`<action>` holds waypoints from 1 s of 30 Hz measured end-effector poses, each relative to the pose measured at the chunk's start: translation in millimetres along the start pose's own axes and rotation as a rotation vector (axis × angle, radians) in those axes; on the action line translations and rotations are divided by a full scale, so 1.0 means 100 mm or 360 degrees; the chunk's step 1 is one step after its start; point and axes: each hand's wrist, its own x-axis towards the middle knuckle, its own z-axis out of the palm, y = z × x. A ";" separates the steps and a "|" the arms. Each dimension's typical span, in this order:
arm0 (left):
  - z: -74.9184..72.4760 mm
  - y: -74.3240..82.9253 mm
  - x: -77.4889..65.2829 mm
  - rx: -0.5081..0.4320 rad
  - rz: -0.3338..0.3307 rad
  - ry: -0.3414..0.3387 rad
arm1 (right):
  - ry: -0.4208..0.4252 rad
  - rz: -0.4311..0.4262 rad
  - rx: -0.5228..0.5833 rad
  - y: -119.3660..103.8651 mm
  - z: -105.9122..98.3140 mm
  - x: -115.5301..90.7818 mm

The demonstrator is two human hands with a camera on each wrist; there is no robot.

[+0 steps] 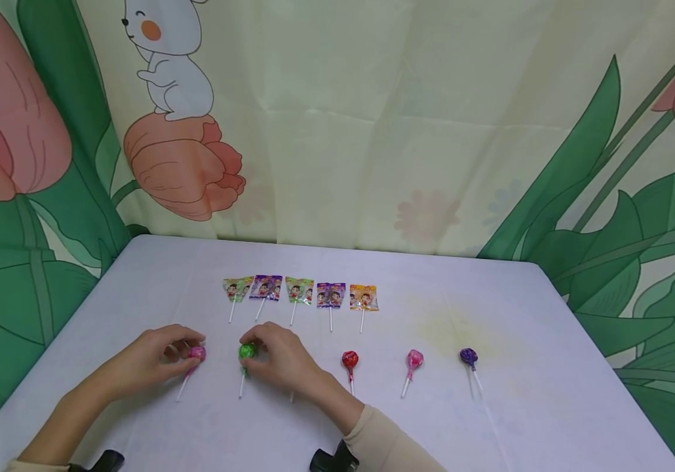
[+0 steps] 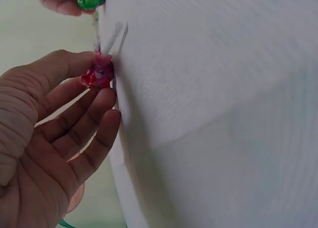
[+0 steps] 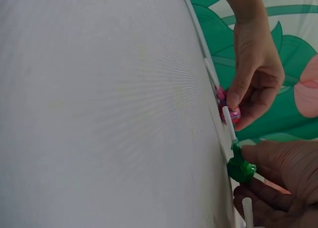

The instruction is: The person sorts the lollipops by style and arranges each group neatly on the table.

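Note:
On the left of the table, my left hand pinches a pink wrapped lollipop by its round head, its white stick slanting toward me. Thumb and fingers hold the same pink lollipop in the left wrist view. Just to the right, my right hand pinches a green lollipop, whose stick points toward me. The green head shows between thumb and fingers in the right wrist view. A white stick tip peeks out below my right hand; the rest of it is hidden.
Rightward in the same row lie a red lollipop, a pink one and a purple one. Behind them, several flat-wrapped lollipops, including an orange one, form another row. A printed curtain hangs behind the white-covered table.

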 end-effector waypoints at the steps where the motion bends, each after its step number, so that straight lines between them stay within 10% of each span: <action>1: 0.00 0.00 0.00 0.0006 0.0007 0.0009 | 0.0000 0.0002 -0.0002 0.00 0.00 0.00; 30: 0.17 0.13 0.48 0.0016 -0.0158 0.0100 | -0.0002 0.0018 0.0040 -0.03 0.01 0.02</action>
